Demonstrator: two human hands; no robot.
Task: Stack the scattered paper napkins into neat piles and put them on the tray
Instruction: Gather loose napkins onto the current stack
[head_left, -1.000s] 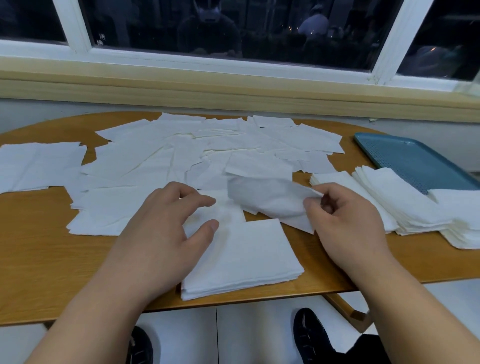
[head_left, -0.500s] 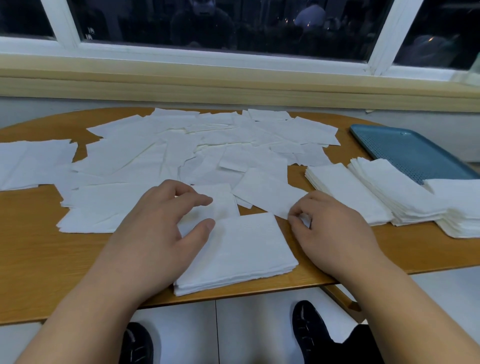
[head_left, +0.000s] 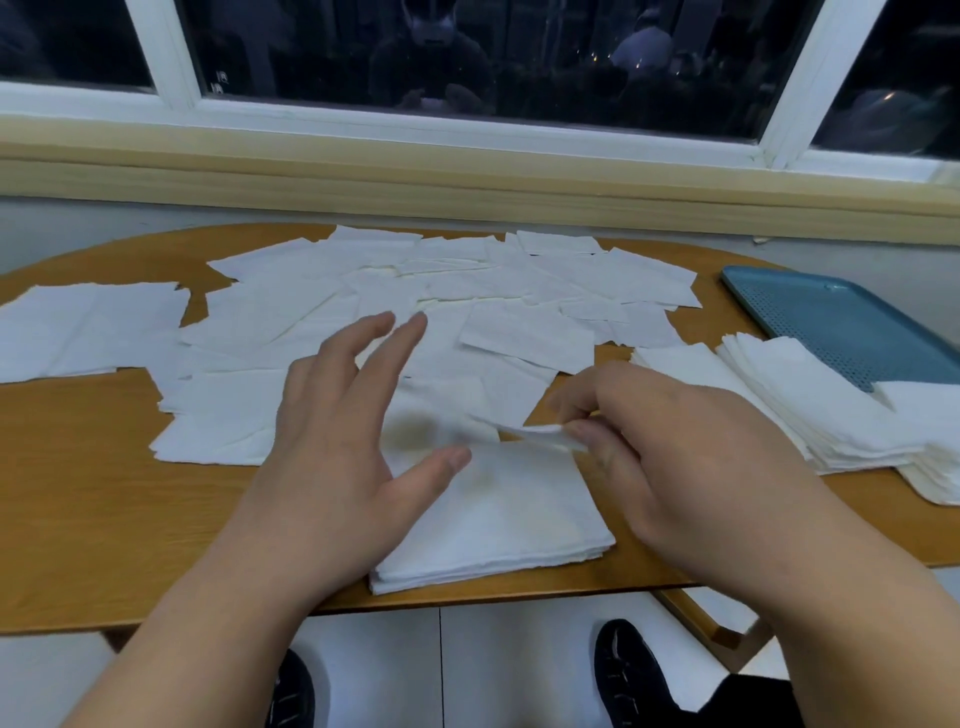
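Observation:
White paper napkins (head_left: 374, 306) lie scattered across the far half of the wooden table (head_left: 78, 499). A neat pile of napkins (head_left: 509, 525) sits at the near edge between my hands. My right hand (head_left: 670, 457) pinches the corner of a single napkin (head_left: 540, 434) just above that pile. My left hand (head_left: 343, 431) hovers over the pile's left side with its fingers spread and nothing in it. A blue tray (head_left: 831, 327) lies at the far right, with finished napkin stacks (head_left: 810, 405) overlapping its near end.
A wall and a window sill (head_left: 467, 182) run close behind the table. More loose napkins (head_left: 78, 327) lie at the far left. Below the table edge I see a pale floor and two dark shoes (head_left: 628, 670).
My right hand has brought a single napkin from the scattered heap over the near pile. My left hand has lifted off the pile and spread its fingers.

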